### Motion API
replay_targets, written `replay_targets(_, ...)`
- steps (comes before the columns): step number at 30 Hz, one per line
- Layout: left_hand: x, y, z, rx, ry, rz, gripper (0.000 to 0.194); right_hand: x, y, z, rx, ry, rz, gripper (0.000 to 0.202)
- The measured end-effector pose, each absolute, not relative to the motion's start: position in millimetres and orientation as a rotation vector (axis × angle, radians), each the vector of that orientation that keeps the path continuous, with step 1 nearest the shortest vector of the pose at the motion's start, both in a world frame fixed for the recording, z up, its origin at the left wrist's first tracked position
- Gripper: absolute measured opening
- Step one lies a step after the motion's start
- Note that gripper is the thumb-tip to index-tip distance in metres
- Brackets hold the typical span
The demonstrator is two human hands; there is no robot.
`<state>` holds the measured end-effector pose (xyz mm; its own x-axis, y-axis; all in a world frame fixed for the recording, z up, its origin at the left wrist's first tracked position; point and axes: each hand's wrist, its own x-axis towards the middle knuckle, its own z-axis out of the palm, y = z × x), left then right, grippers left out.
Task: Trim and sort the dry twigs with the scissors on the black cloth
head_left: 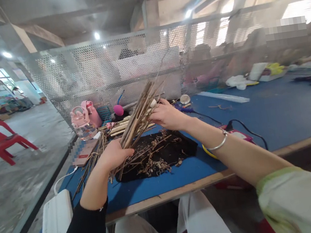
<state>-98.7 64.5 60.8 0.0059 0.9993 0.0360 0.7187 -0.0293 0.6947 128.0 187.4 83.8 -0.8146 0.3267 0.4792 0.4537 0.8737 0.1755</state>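
A bundle of dry twigs (139,113) slants up and away over the blue table. My left hand (115,154) is wrapped round its lower end. At the bundle's upper right side, my right hand (167,115) has its fingers closed on the thin twigs; a small white piece (153,103) shows at its fingertips, too small to name. Beneath the bundle lies a black cloth (187,148) strewn with dry leaf bits and broken stems (156,164). More long twigs (89,168) lie beside my left wrist, and paler, thicker sticks (120,127) lie behind the bundle.
Pink water bottles (84,122), a phone-sized box (84,153) and a white power strip (57,226) are at the left. A yellow ring (209,153) and a red device (240,135) with a black cable sit near my right forearm. A perforated metal screen (94,71) stands behind.
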Motion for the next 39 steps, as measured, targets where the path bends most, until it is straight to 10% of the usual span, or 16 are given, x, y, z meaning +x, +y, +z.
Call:
replay_targets(15, -130.8, 51.5, 24.5, 1.287, 1.897, 1.066, 0.022, 141.3, 203.1, -28.2, -1.121, -2.773, -0.095, 0.018)
replay_targets(39, -85.2, 59.8, 39.2, 1.566, 1.585, 0.752, 0.012, 155.0, 216.3, 22.9, -0.792, -2.193, -0.074, 0.027)
